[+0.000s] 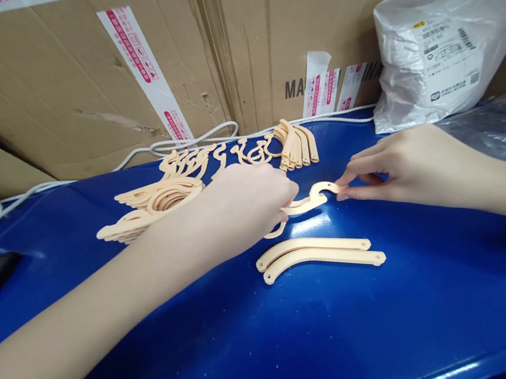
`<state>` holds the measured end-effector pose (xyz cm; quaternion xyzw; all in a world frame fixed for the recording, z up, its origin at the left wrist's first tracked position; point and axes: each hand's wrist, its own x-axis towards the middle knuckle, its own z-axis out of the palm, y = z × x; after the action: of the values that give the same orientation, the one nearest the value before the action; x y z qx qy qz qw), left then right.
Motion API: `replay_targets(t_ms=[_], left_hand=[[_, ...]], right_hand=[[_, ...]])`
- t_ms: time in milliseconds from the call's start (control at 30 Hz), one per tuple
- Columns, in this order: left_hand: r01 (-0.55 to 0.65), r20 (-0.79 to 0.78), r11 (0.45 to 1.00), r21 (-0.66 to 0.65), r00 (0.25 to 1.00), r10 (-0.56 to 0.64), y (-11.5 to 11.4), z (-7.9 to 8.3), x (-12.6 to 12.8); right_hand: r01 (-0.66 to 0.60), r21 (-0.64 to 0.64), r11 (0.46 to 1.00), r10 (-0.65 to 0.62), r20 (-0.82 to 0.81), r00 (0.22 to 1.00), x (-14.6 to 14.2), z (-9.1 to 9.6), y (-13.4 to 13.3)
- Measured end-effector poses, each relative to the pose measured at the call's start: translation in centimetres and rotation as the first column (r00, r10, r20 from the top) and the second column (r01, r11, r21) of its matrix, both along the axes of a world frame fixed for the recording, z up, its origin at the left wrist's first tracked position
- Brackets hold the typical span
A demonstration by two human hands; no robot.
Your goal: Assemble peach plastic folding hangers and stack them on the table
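Between my two hands is a cream curved plastic piece with a hook-shaped end point(307, 203), which looks like part of a folding hanger. My left hand point(255, 199) is closed over its left end, hiding that end and most of the fingers. Thumb and finger of my right hand point(377, 171) pinch the tip on the right. Under the left hand, a looped cream piece point(276, 231) partly shows; I cannot tell whether it is joined to the held one. Nearer to me, two long curved arms point(318, 256) with holes at their ends lie side by side on the table.
Stacked cream pieces point(152, 204) lie left of my left hand. Behind it are small hook pieces point(189, 161) and a bunch of curved arms point(297, 146). Cardboard boxes point(255, 32), a white cable point(205, 138) and a labelled plastic bag point(443, 45) border the blue table point(282, 354).
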<state>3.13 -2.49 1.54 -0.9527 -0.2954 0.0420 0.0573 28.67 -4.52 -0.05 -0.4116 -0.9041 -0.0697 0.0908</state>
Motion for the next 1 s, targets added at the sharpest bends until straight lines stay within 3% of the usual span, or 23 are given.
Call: replay_targets(t_ms=[200, 433, 767, 900, 1000], left_hand=[[-0.024, -0.045, 1.0, 0.006, 0.999, 0.024, -0.2, 0.2, 0.1], [0.017, -0.036, 0.999, 0.044, 0.999, -0.015, 0.0, 0.0, -0.1], [-0.012, -0.078, 0.993, 0.12, 0.997, 0.021, -0.5, 0.4, 0.3], [-0.057, -0.027, 0.983, 0.173, 0.998, 0.063, -0.9, 1.4, -0.5], [-0.065, 0.0, 0.983, 0.174, 0.998, 0.066, -1.7, 1.3, -1.7]], right_hand=[[0.061, -0.021, 0.998, -0.059, 0.088, 0.994, -0.4, -0.2, -0.2], [0.008, 0.003, 1.0, -0.008, 0.099, 0.995, -0.3, 0.0, 0.0], [0.059, 0.0, 0.998, -0.058, 0.143, 0.988, -0.2, 0.0, -0.2], [0.062, 0.052, 0.997, -0.07, 0.166, 0.984, -0.2, 0.0, -0.4], [0.064, 0.061, 0.996, -0.074, 0.18, 0.981, -0.4, 0.3, -0.8]])
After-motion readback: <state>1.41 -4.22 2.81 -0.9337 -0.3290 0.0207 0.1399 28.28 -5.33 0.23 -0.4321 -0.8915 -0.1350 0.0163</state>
